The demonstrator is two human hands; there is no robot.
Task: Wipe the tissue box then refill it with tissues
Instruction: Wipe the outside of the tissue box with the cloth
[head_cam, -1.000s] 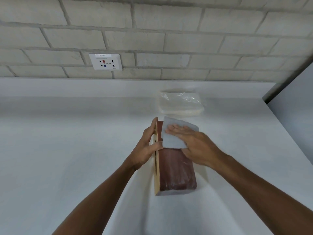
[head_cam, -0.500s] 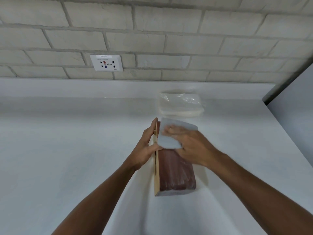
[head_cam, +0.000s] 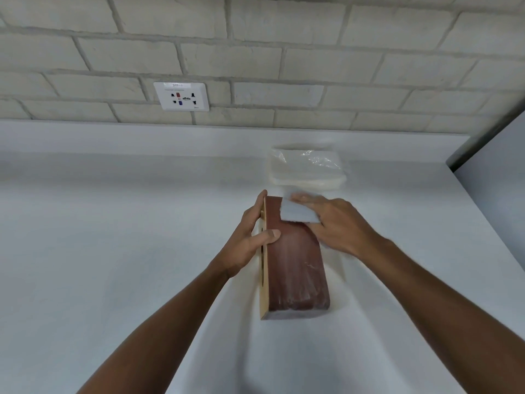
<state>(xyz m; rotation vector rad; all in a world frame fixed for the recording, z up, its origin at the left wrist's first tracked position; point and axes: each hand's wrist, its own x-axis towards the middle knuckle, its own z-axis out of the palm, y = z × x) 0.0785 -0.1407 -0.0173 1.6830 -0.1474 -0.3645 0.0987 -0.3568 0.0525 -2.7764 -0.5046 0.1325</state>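
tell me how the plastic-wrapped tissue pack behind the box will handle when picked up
The tissue pack, a low soft-edged stack, likely sags if lifted by one end. Its glossy, crinkled wrap may be slippery. Lying flat, it should not roll or tip.

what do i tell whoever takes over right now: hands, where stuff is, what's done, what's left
Left hand: grips the tissue box, thumb over its brown top face, steadying it on its side.
Right hand: flat fingers press the grey cloth on the far end of that face.
Tissue pack: in clear wrap on the counter, beyond the box, near the wall.
Done: wiping is under way; how much is covered cannot be told.
Left: finish wiping, then refill the box from the pack.
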